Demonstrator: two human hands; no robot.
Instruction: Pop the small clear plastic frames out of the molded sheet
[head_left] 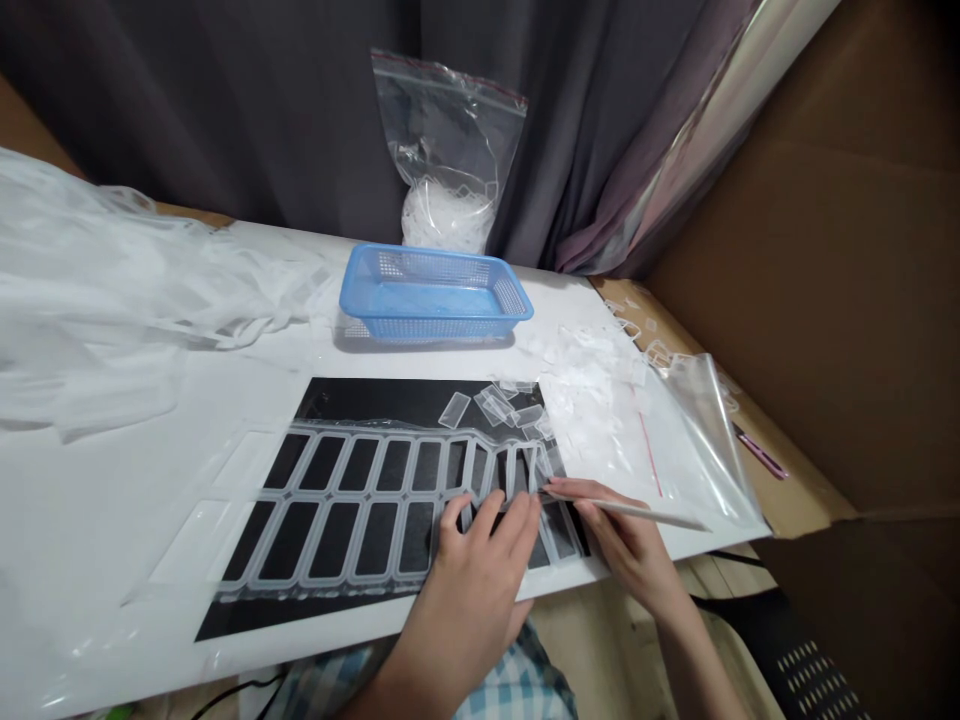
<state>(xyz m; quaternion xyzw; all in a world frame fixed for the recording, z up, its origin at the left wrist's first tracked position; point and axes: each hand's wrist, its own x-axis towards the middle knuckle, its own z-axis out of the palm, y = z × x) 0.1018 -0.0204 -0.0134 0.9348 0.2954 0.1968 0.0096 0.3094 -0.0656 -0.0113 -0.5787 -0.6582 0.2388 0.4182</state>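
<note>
A clear plastic sheet (341,496) with two rows of rectangular openings lies over a black mat (375,395). My left hand (484,550) rests on the sheet's right part, its fingers spread and pressing down. My right hand (626,535) is closed around a thin, light-coloured, pen-like tool (645,512), whose tip meets the sheet close to my left fingertips. Near the tip, strips of the sheet are bent up. Small clear rectangular pieces (454,410) lie loose on the mat above the sheet.
Behind the mat stands a blue basket (435,325), with a zip bag (450,200) of clear pieces behind it. Clear scraps (592,380) and a flat plastic bag (705,450) lie at right, near a pink cutter (761,455). White strips (127,290) are heaped at left.
</note>
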